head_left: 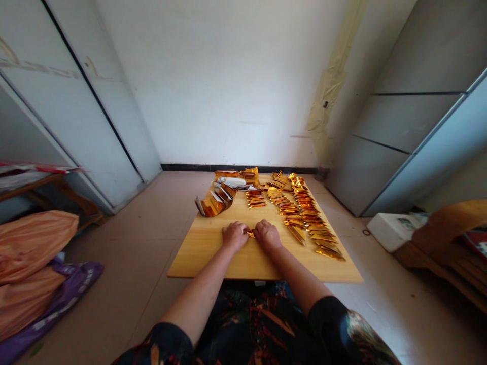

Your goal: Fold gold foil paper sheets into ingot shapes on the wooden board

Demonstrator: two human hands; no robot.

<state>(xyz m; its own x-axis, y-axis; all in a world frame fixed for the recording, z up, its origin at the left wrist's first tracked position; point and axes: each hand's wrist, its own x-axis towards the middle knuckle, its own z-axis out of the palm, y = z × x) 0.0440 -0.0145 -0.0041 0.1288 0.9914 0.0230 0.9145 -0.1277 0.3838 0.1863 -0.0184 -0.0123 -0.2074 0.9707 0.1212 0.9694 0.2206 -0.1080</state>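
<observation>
Over the front middle of the wooden table (205, 248), my left hand (235, 236) and my right hand (267, 234) are close together. Between them shows a small piece of gold foil paper (250, 233), gripped from both sides by closed fingers. Most of the piece is hidden by the hands. Right of my right hand lie long rows of folded gold foil papers (317, 230), overlapping one another. A shorter stack of folded gold papers (254, 198) lies beyond my hands. To the far left, a curved bundle of gold foil sheets (216, 201) rests near the table's edge.
A white object (231, 181) lies among gold sheets at the table's back. Grey cabinets stand left (76, 101) and right (403, 111). Orange and purple bags (34, 274) are on the left. A white box (391, 230) sits by wooden furniture (452, 238) on the right.
</observation>
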